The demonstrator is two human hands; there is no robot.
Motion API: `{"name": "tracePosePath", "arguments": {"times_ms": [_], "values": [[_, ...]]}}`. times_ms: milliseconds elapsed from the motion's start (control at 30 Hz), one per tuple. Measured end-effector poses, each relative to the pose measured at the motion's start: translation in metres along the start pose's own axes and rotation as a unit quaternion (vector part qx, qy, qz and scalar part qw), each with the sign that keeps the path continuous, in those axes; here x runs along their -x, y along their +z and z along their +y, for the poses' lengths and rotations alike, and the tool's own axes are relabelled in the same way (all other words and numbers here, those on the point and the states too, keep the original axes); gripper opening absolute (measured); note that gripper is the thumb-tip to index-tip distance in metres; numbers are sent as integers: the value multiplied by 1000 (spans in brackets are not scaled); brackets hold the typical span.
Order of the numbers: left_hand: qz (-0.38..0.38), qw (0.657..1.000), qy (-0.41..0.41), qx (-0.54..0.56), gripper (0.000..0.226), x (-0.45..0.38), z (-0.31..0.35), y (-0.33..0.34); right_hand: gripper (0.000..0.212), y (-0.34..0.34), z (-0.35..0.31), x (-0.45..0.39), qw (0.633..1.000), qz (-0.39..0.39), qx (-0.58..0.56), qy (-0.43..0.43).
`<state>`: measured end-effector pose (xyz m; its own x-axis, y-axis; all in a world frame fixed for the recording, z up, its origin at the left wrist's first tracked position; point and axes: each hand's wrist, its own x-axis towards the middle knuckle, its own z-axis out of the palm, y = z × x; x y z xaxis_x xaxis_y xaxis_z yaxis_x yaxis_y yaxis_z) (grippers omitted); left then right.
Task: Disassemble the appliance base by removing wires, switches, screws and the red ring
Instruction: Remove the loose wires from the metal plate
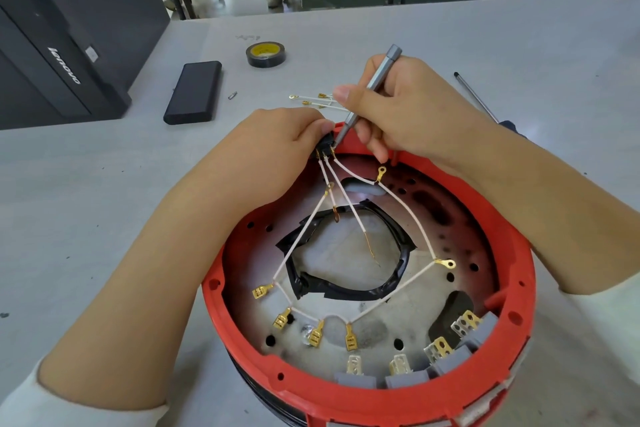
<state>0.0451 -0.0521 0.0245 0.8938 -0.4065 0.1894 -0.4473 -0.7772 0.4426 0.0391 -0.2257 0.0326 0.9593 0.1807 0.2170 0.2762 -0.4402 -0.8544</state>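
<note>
The round appliance base with its red ring [349, 395] lies upside down in front of me. My left hand [277, 146] pinches a small black switch [325, 146] at the ring's far rim. White wires [408, 215] with brass terminals fan out from that switch across the base. My right hand [405, 107] holds a grey metal screwdriver bit [377, 83] like a pen, its tip at the switch. Several grey switches [405, 376] with brass tabs sit along the near rim. A black taped ring [346, 291] frames the centre hole.
Loose removed wires [311, 100] lie on the grey table beyond my hands. A black tape roll [266, 54], a black flat case [194, 92], a tiny screw [232, 95], a long screwdriver [481, 97] at right and a black computer tower [62, 55] at left are nearby.
</note>
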Motion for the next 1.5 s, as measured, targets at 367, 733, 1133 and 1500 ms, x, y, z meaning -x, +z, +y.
{"name": "tracePosePath", "arguments": {"times_ms": [367,733,1133,1500], "values": [[3,1000,7,-5,36,-1,-2,1,32,0,-3,1,999,16,-48,-16],[-1,1000,6,2,38,0,-4,1,25,-2,-14,6,980,80,-167,-75],[-12,1000,5,9,35,1,0,1,13,-18,-42,33,954,-154,256,20],[-21,1000,-3,6,36,2,3,-1,38,-2,-44,65,867,-250,427,64]]}}
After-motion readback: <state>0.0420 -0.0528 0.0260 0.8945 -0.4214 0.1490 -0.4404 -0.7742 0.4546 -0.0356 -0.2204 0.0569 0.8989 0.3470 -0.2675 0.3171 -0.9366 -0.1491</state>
